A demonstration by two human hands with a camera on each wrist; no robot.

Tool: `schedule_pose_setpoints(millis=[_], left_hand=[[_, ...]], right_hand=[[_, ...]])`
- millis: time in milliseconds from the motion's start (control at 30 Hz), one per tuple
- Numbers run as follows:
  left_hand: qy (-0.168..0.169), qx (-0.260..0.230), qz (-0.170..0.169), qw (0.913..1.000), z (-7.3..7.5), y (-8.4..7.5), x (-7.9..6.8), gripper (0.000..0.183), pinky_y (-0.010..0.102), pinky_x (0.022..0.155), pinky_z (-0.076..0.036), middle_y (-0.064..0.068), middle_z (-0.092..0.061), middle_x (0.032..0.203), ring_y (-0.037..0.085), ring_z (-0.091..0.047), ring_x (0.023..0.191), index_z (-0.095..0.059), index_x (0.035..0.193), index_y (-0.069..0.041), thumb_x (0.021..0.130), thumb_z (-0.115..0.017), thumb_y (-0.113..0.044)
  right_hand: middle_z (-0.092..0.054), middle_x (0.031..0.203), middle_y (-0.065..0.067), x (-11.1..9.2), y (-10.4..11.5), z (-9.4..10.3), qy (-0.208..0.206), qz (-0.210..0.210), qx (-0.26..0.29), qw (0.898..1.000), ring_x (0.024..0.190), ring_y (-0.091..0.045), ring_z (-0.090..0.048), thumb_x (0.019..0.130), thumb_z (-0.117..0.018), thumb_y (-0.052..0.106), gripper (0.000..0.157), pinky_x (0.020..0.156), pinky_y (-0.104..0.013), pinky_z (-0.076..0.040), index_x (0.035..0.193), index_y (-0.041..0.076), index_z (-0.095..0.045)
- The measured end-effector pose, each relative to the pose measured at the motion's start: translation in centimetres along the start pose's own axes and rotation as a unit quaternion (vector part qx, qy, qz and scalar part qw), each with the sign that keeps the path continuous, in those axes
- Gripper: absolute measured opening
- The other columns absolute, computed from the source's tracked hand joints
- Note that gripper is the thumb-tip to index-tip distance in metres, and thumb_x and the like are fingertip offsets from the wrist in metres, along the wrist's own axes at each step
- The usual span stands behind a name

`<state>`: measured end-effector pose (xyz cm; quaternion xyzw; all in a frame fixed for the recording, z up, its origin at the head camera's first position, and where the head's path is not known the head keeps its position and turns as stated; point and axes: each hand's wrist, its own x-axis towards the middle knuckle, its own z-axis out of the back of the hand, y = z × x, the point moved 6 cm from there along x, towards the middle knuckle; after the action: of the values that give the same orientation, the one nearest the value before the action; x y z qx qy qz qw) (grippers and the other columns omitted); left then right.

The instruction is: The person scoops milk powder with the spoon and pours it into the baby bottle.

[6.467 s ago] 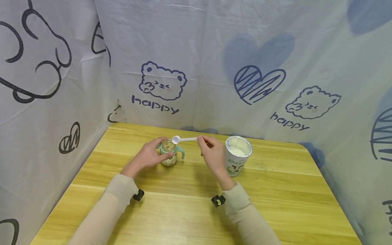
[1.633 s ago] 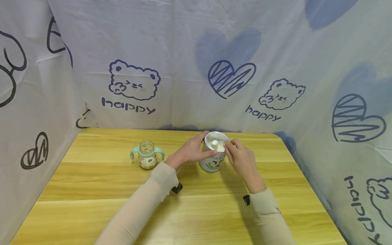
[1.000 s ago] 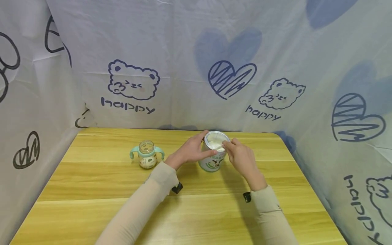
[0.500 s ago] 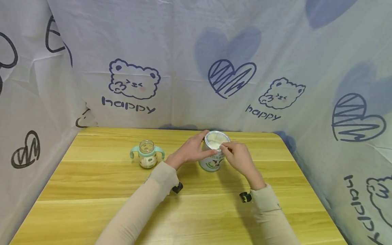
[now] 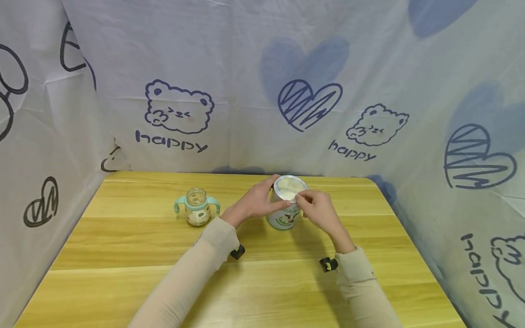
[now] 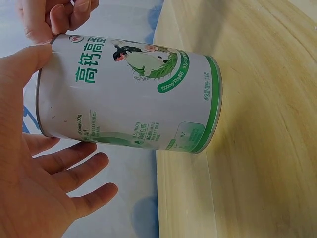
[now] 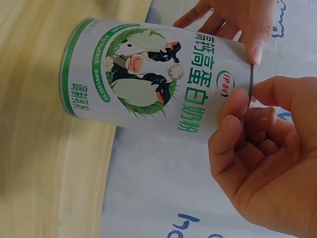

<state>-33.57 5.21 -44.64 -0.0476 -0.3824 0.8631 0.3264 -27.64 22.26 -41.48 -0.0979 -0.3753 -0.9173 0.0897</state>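
Observation:
An open milk powder can (image 5: 283,217) stands upright on the table, white with a green base band and a cow picture. My left hand (image 5: 256,199) holds it at the top, thumb along the near rim and other fingers round the far side. Pale powder (image 5: 288,194) shows inside. At the can's right front rim, my right hand (image 5: 321,210) has thumb and forefinger pinched together on the white scoop's handle; the scoop itself is hidden now. In the right wrist view, those fingertips (image 7: 237,104) are right at the rim. A baby bottle (image 5: 198,215), uncapped, stands to the left.
The wooden table (image 5: 262,291) ends at a hanging cloth (image 5: 242,68) printed with bears and hearts, behind and at both sides. The bottle's two mint-green handles (image 5: 213,203) stick out left and right, near my left forearm.
Since the earliest frame, my left hand has gone from the bottle to the can. The scoop went from above the bottle into the can and out of sight. Lately, the right hand shifted slightly left.

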Motion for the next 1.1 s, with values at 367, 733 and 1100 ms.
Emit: schedule_pose_setpoints(millis=[367, 733, 1100], left_hand=[[0.0, -0.007, 0.011, 0.9999, 0.06, 0.24, -0.15, 0.099, 0.057, 0.119, -0.045, 0.015, -0.045, 0.163, 0.034, -0.048, 0.148, -0.023, 0.168, -0.014, 0.095, -0.068, -0.063], [0.004, -0.003, 0.005, 1.0, -0.08, 0.17, 0.11, 0.1, 0.056, 0.121, -0.043, 0.014, -0.044, 0.165, 0.035, -0.046, 0.15, -0.023, 0.168, -0.014, 0.095, -0.067, -0.065], [0.004, 0.0, 0.001, 1.0, 0.07, 0.03, 0.0, 0.098, 0.056, 0.119, -0.045, 0.016, -0.047, 0.162, 0.035, -0.048, 0.147, -0.025, 0.168, -0.012, 0.095, -0.067, -0.063]], right_hand=[[-0.063, 0.067, -0.008, 0.13, -0.41, 0.14, -0.037, -0.027, 0.01, 0.999, 0.057, -0.017, -0.059, 0.099, -0.058, 0.012, 0.023, 0.05, -0.025, -0.047, 0.098, 0.0, -0.077], [-0.057, 0.061, -0.001, 0.37, -0.01, 0.45, -0.084, -0.009, -0.063, 0.994, 0.055, -0.013, -0.046, 0.088, -0.067, 0.011, 0.012, 0.053, -0.025, -0.039, 0.083, 0.004, -0.075], [-0.057, 0.06, -0.002, 0.21, -0.27, 0.92, -0.085, -0.038, -0.01, 0.996, 0.052, -0.013, -0.048, 0.096, -0.069, 0.015, 0.018, 0.048, -0.023, -0.039, 0.085, 0.002, -0.076]])
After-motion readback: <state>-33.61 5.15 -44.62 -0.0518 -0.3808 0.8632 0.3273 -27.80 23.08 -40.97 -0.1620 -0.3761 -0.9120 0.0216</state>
